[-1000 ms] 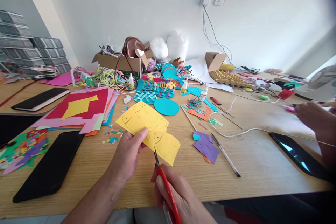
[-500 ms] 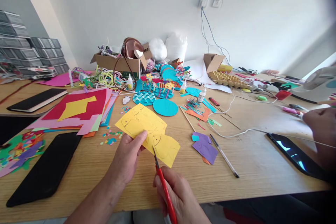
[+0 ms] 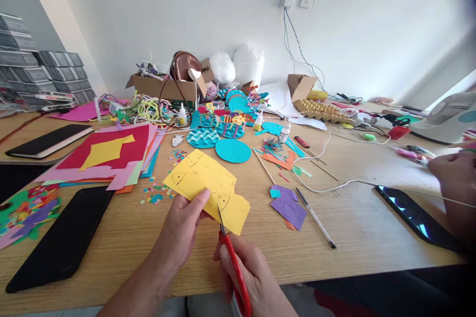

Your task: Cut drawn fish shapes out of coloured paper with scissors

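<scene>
My left hand [image 3: 185,225] pinches the lower edge of a yellow sheet of paper [image 3: 208,171], thumb on top. Fish shapes are drawn on the sheet in dark lines. Red-handled scissors [image 3: 238,280] are gripped in my right hand [image 3: 247,262], their blades pointing up and away from me. The blades meet the sheet's lower edge, beside the drawn fish on the right-hand part. To the right on the table lie purple paper pieces [image 3: 289,212] with a fish drawn on one, and a pen [image 3: 316,218].
Coloured paper sheets [image 3: 100,153] are stacked at left, near a black phone-like slab [image 3: 61,237]. Blue cardboard pieces [image 3: 233,151] and glue bottles [image 3: 284,132] stand further back. A white cable [image 3: 323,192] crosses the right side, where another person's hand [image 3: 453,173] rests by a phone [image 3: 416,218].
The scissor blades have shifted slightly along the yellow paper, and its right-hand part has tilted a little and drawn inward. My left hand keeps its pinch.
</scene>
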Tool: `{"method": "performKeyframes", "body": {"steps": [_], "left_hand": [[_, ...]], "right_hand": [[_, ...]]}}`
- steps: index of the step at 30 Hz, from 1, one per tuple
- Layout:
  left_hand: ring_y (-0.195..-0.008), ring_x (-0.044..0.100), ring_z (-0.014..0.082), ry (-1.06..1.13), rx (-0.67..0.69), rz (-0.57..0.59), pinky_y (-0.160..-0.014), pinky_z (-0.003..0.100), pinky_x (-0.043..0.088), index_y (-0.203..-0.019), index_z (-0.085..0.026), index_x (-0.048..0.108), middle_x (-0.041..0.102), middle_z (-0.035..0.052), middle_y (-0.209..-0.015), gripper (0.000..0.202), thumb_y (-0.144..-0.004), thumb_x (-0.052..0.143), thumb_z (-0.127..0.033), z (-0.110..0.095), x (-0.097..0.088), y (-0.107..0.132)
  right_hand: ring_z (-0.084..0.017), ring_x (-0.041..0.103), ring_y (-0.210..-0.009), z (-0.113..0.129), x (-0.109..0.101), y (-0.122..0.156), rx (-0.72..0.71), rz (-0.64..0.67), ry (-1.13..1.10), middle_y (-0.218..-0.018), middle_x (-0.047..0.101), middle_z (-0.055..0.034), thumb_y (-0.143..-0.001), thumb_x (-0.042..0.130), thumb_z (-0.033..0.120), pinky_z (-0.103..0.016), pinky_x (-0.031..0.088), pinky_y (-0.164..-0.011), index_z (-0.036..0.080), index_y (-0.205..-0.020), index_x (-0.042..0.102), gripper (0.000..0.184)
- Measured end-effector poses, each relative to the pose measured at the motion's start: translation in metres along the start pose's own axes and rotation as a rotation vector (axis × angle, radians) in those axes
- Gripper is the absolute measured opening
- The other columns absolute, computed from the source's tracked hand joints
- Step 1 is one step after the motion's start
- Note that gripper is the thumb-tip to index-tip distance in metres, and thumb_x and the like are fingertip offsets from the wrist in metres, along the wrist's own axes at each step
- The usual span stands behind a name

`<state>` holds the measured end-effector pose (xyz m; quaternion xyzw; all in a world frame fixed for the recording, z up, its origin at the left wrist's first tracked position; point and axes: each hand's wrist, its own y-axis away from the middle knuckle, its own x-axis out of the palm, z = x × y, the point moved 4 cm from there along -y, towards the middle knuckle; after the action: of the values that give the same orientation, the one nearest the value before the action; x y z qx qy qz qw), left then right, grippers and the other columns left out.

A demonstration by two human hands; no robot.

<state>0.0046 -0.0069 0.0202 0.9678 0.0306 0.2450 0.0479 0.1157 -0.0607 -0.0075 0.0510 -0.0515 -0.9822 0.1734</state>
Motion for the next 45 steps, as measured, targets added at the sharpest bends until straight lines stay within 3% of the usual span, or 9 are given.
{"method": "performKeyframes", "body": {"steps": [5,9,16,22,37,45], "left_hand": [[-0.060,0.056,0.0118,-0.018,0.011,0.001,-0.051,0.021,0.046,-0.079,-0.017,0.063,0.067,-0.0004,-0.074,0.013,-0.073,0.068,-0.028,0.001,-0.001,0.000],[-0.058,0.053,0.0107,-0.022,-0.002,0.005,-0.049,0.021,0.045,-0.077,-0.018,0.062,0.065,-0.0011,-0.071,0.014,-0.072,0.068,-0.029,0.002,-0.001,0.002],[-0.059,0.056,0.0106,0.033,-0.021,-0.004,-0.045,0.019,0.044,-0.084,-0.017,0.062,0.066,-0.0006,-0.074,0.019,-0.070,0.070,-0.028,0.005,0.002,0.007],[-0.059,0.056,0.0101,0.057,-0.016,-0.028,-0.044,0.020,0.044,-0.085,-0.017,0.062,0.066,0.0001,-0.081,0.019,-0.070,0.071,-0.027,0.006,0.002,0.010],[-0.054,0.053,0.0089,0.102,-0.020,-0.084,-0.044,0.019,0.044,-0.082,-0.018,0.064,0.065,-0.0018,-0.071,0.020,-0.066,0.074,-0.027,0.014,0.004,0.015],[-0.065,0.061,0.0134,0.084,-0.024,-0.139,-0.048,0.020,0.046,-0.086,-0.018,0.065,0.069,-0.0001,-0.080,0.027,-0.064,0.075,-0.029,0.019,0.004,0.016]], "right_hand": [[-0.005,0.034,-0.032,-0.008,0.000,0.000,-0.018,-0.010,-0.049,-0.041,0.040,0.0057,-0.082,0.036,0.068,-0.017,0.024,-0.033,0.020,-0.061,0.039,0.052],[-0.006,0.035,-0.033,-0.007,0.002,0.001,0.011,0.003,-0.067,-0.041,0.041,0.0056,-0.082,0.037,0.067,-0.017,0.026,-0.035,0.019,-0.064,0.042,0.052],[-0.006,0.036,-0.034,-0.006,0.005,0.000,0.015,0.008,-0.140,-0.041,0.042,0.0055,-0.077,0.037,0.073,-0.017,0.028,-0.036,0.019,-0.066,0.042,0.056],[-0.005,0.034,-0.034,-0.006,0.005,0.002,0.022,0.020,-0.141,-0.041,0.041,0.0054,-0.081,0.036,0.070,-0.016,0.024,-0.034,0.020,-0.063,0.040,0.053],[-0.005,0.034,-0.032,-0.006,0.007,0.002,0.065,-0.009,-0.207,-0.039,0.040,0.0067,-0.073,0.038,0.077,-0.016,0.024,-0.034,0.019,-0.064,0.041,0.058],[-0.006,0.037,-0.037,-0.006,0.008,0.006,0.122,-0.017,-0.228,-0.044,0.044,0.0051,-0.071,0.038,0.079,-0.017,0.028,-0.038,0.019,-0.067,0.042,0.061]]}}
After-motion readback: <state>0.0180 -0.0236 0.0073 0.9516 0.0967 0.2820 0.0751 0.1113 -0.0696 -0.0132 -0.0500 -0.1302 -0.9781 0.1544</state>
